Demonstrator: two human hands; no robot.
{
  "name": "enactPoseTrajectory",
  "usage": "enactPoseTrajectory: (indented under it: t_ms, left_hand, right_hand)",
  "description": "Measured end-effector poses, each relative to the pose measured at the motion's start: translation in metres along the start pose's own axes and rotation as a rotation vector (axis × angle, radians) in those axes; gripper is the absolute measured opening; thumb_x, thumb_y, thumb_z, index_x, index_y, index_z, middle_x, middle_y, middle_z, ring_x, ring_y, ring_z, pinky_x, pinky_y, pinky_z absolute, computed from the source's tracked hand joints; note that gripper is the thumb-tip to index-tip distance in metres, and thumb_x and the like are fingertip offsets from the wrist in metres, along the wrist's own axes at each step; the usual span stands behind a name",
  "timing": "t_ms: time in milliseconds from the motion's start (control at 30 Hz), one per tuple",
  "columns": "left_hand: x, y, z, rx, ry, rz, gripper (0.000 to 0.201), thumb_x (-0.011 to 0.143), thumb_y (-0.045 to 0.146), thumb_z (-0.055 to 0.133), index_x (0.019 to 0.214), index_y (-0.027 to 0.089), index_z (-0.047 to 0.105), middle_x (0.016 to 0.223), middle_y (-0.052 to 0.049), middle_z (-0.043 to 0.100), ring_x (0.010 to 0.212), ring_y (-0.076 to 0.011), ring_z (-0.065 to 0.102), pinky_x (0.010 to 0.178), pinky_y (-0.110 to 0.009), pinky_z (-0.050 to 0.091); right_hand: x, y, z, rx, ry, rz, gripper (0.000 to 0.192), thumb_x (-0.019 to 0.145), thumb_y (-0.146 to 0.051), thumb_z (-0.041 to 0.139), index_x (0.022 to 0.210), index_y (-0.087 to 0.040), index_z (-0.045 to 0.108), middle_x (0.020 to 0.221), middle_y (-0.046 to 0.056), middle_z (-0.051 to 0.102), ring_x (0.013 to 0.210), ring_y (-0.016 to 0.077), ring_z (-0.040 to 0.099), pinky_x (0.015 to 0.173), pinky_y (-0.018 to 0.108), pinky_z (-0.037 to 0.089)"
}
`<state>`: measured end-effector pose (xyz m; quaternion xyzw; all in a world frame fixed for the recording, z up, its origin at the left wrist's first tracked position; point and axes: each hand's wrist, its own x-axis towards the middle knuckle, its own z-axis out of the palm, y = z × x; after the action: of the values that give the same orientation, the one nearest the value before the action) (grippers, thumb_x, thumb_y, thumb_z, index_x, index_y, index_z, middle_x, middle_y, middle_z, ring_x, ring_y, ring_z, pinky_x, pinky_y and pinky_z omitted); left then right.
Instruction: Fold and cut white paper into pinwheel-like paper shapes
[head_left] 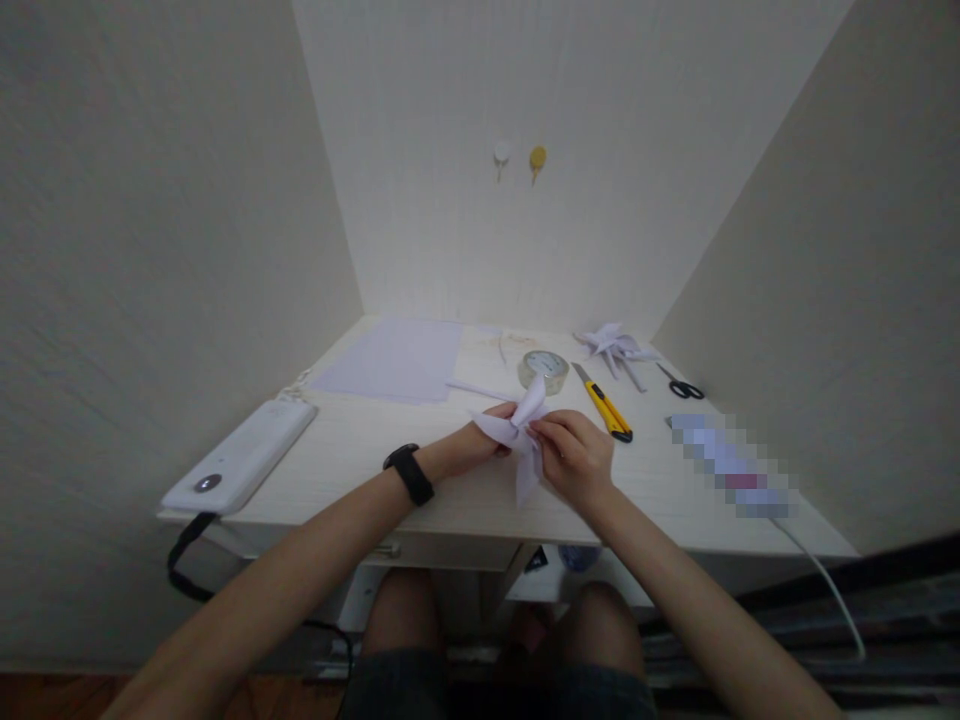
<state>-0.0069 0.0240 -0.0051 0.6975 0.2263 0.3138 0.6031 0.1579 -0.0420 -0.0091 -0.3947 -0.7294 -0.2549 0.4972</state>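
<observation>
A white paper pinwheel is between my two hands, above the front half of the desk. Behind its blades, my left hand is closed on it, with most of the fingers hidden by the paper. My right hand pinches the pinwheel near its middle, thumb and forefinger pressed together. Just beyond the hands, a thin white paper strip or rolled stick points leftward; whether it joins the pinwheel is unclear. A roll of clear tape lies right behind the blades. To the right rests a yellow utility knife, blade out.
White paper sheets lie at the back left, and folded paper pinwheels at the back right. Black-handled scissors and a blurred-out device with a cable sit rightward. A white oblong device occupies the left edge. Walls enclose three sides.
</observation>
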Motion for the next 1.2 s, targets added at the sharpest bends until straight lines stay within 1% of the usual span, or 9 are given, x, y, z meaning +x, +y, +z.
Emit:
enactPoseTrajectory:
  t_ms: [167, 267, 400, 500, 600, 733, 900, 1067, 1200]
  left_hand:
    - [0.003, -0.01, -0.004, 0.008, -0.004, -0.005, 0.022, 0.081, 0.029, 0.061, 0.097, 0.016, 0.057, 0.077, 0.002, 0.052, 0.063, -0.0094, 0.043, 0.054, -0.02, 0.032]
    - [0.005, -0.009, -0.005, 0.06, 0.011, 0.007, 0.018, 0.081, 0.029, 0.06, 0.093, 0.016, 0.055, 0.076, 0.001, 0.053, 0.063, -0.0102, 0.044, 0.055, -0.022, 0.034]
    - [0.004, 0.004, 0.0, 0.209, 0.098, 0.13, 0.016, 0.078, 0.027, 0.062, 0.079, 0.018, 0.049, 0.076, 0.001, 0.054, 0.07, -0.013, 0.048, 0.064, -0.026, 0.04]
    - [0.0, 0.014, 0.009, 0.339, 0.209, 0.19, 0.02, 0.089, 0.035, 0.05, 0.078, 0.019, 0.047, 0.071, 0.002, 0.052, 0.067, -0.0137, 0.047, 0.063, -0.027, 0.037]
    - [-0.004, 0.02, 0.017, 0.487, 0.275, 0.233, 0.025, 0.096, 0.04, 0.041, 0.081, 0.021, 0.045, 0.067, 0.003, 0.05, 0.063, -0.0144, 0.046, 0.061, -0.028, 0.034]
    - [-0.007, 0.02, 0.02, 0.669, 0.312, 0.28, 0.026, 0.099, 0.04, 0.036, 0.082, 0.022, 0.044, 0.07, 0.002, 0.052, 0.065, -0.0153, 0.048, 0.063, -0.029, 0.033]
    - [-0.011, 0.021, 0.02, 0.819, 0.306, 0.282, 0.027, 0.1, 0.041, 0.033, 0.083, 0.022, 0.044, 0.07, 0.0, 0.051, 0.065, -0.0172, 0.049, 0.063, -0.029, 0.033]
    - [-0.014, 0.029, 0.022, 0.84, 0.318, 0.327, 0.026, 0.099, 0.038, 0.036, 0.082, 0.022, 0.047, 0.072, -0.001, 0.052, 0.066, -0.0166, 0.049, 0.064, -0.029, 0.034]
    - [-0.009, 0.036, 0.019, 0.713, 0.353, 0.346, 0.022, 0.096, 0.039, 0.046, 0.086, 0.02, 0.049, 0.072, 0.001, 0.054, 0.064, -0.0135, 0.048, 0.063, -0.027, 0.035]
  right_hand:
    - [0.001, -0.001, 0.0, -0.028, -0.016, 0.027, 0.009, 0.087, -0.015, 0.061, 0.09, -0.02, 0.069, 0.083, 0.007, 0.07, 0.075, 0.0166, 0.065, 0.065, 0.027, 0.051]
    - [0.002, -0.002, 0.0, -0.039, -0.008, 0.012, 0.01, 0.087, -0.014, 0.061, 0.093, -0.019, 0.068, 0.084, 0.008, 0.07, 0.076, 0.0172, 0.065, 0.066, 0.028, 0.05]
    - [0.003, -0.003, -0.001, -0.08, -0.009, -0.033, 0.01, 0.086, -0.013, 0.059, 0.09, -0.019, 0.066, 0.084, 0.008, 0.07, 0.077, 0.0181, 0.064, 0.068, 0.028, 0.05]
    - [0.002, -0.005, -0.001, -0.09, 0.006, -0.018, 0.013, 0.084, -0.013, 0.055, 0.089, -0.019, 0.064, 0.084, 0.009, 0.069, 0.075, 0.0182, 0.063, 0.065, 0.028, 0.049]
    - [0.001, -0.004, -0.001, -0.04, 0.02, 0.006, 0.014, 0.083, -0.011, 0.052, 0.085, -0.02, 0.062, 0.079, 0.007, 0.066, 0.07, 0.017, 0.061, 0.061, 0.027, 0.046]
    - [0.0, -0.001, 0.0, 0.017, 0.01, 0.044, 0.016, 0.084, -0.01, 0.049, 0.077, -0.021, 0.059, 0.073, 0.005, 0.062, 0.067, 0.0157, 0.058, 0.059, 0.026, 0.044]
    - [-0.001, 0.0, 0.0, 0.072, 0.029, 0.072, 0.017, 0.081, -0.009, 0.05, 0.071, -0.021, 0.056, 0.069, 0.003, 0.06, 0.064, 0.0152, 0.057, 0.057, 0.026, 0.043]
    - [0.001, 0.0, 0.0, 0.104, 0.088, 0.067, 0.018, 0.08, -0.007, 0.05, 0.07, -0.021, 0.055, 0.07, 0.003, 0.061, 0.061, 0.0146, 0.056, 0.054, 0.026, 0.042]
    - [0.005, 0.004, -0.003, 0.111, 0.121, 0.131, 0.017, 0.083, -0.009, 0.051, 0.077, -0.021, 0.061, 0.076, 0.005, 0.065, 0.066, 0.016, 0.059, 0.057, 0.028, 0.046]
